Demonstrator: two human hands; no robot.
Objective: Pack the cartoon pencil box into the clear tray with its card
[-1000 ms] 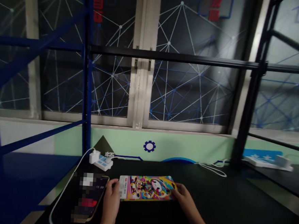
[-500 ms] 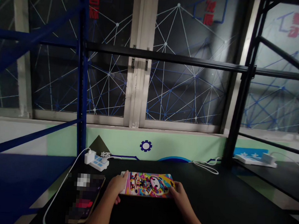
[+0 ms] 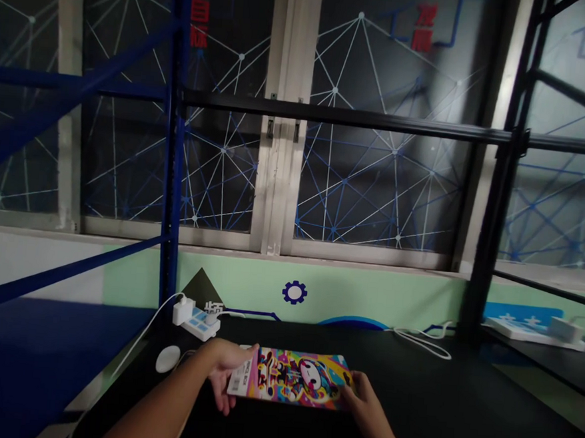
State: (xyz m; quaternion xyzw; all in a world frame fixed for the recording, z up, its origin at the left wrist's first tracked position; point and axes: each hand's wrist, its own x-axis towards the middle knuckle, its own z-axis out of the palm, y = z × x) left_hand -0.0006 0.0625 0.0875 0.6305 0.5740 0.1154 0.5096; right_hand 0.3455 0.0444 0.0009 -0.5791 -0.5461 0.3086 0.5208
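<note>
A colourful flat pencil box [image 3: 296, 378] with a cartoon figure on its face lies sideways between my hands, just above or on the black table. My left hand [image 3: 226, 371] holds its left end, thumb on the top face and the other fingers below, beside a white label with a barcode. At the right end, my right hand [image 3: 357, 397] grips the box with the thumb on top; its other fingers are partly hidden.
A white power strip [image 3: 200, 322] with plugs and a cable stands back left, near a round white object [image 3: 168, 358]. A white cable [image 3: 424, 343] lies back right. Blue rack posts [image 3: 174, 171] rise left, black ones [image 3: 499, 193] right.
The view has shifted, so the scene sits further right. The box has tilted and its left-end label now shows. My left forearm now covers most of the phone's place.
</note>
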